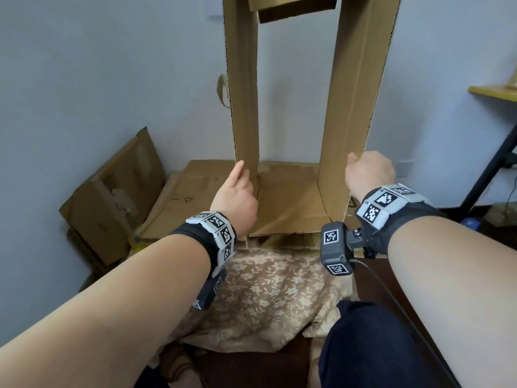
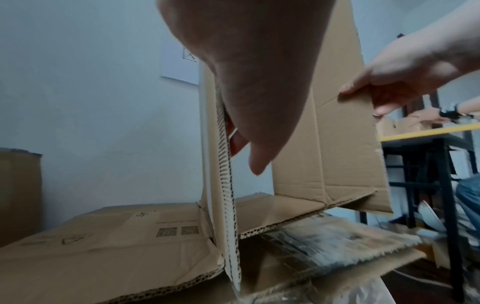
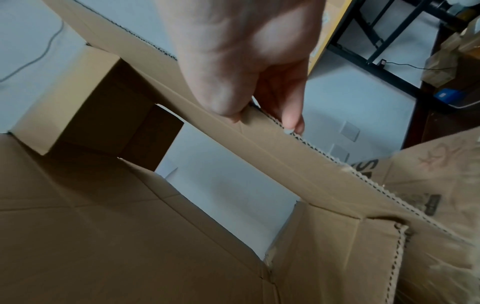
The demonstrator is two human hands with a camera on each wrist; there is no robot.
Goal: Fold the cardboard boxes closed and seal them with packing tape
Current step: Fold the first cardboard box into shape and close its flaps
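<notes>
Open box (image 1: 291, 197) stands at frame centre, two tall flaps raised. Left hand (image 1: 236, 198) pinches the left flap (image 1: 243, 88) at its near edge; right hand (image 1: 369, 172) grips the right flap (image 1: 349, 88). Flattened cardboard (image 1: 179, 197) lies beneath.

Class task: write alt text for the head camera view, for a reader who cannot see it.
Two bare hands hold an open cardboard box upright, the left hand gripping its left panel, the right hand its right. Flattened cardboard lies beneath, against a pale wall.
</notes>
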